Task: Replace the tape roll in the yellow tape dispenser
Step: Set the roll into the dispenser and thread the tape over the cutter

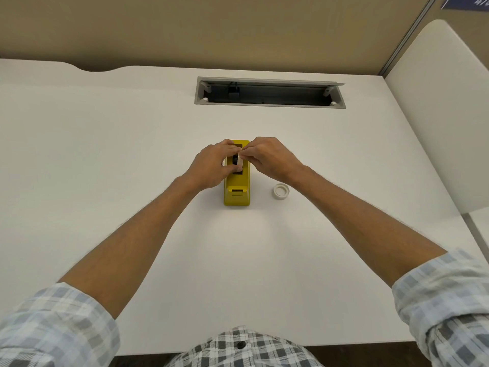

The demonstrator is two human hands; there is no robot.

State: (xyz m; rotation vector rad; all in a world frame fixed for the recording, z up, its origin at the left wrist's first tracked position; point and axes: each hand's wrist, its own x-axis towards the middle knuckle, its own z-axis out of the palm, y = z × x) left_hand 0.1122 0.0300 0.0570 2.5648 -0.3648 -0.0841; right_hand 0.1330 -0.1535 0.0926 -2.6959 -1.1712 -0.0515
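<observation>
The yellow tape dispenser (pixel 237 190) stands in the middle of the white desk, its cutter end toward me. Above its open well sits a white tape roll on a black core (pixel 238 161), held upright. My left hand (pixel 213 164) grips it from the left side. From the right, my right hand (pixel 267 157) pinches its upper edge with the fingertips. My fingers hide most of the well and the far end of the dispenser. A second white tape roll (pixel 281 191) lies flat on the desk just right of the dispenser.
A recessed grey cable tray (pixel 270 93) with its lid open runs along the back of the desk (pixel 105 154). A beige partition wall rises behind, and a white side panel (pixel 447 115) stands at the right.
</observation>
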